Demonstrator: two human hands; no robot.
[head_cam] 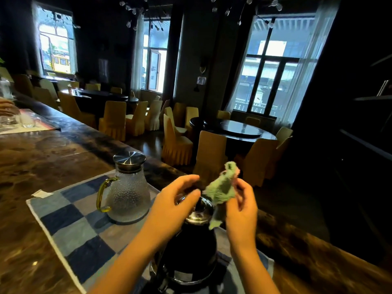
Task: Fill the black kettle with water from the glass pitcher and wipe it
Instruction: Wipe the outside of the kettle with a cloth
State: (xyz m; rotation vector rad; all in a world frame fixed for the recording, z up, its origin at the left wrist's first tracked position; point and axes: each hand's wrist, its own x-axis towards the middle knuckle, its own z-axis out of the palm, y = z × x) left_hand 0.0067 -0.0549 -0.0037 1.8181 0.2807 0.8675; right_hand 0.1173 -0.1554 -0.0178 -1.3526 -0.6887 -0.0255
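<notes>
One pitcher (127,194), one kettle (191,247) gripped by left hand (171,209); right hand (241,211) pinches cloth (222,189).

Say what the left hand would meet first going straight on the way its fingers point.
Probably the green cloth held in the right hand, just beyond the left hand above the black kettle; depth is unclear.

— Where is the single camera sitting?
— On the person's head, behind the counter (53,158). It is facing forward and down, across it toward the windows (273,66) in the upper frame.
— Nearness?
— Close: the left hand (171,206) and right hand (241,211) are filling lower centre.
</notes>
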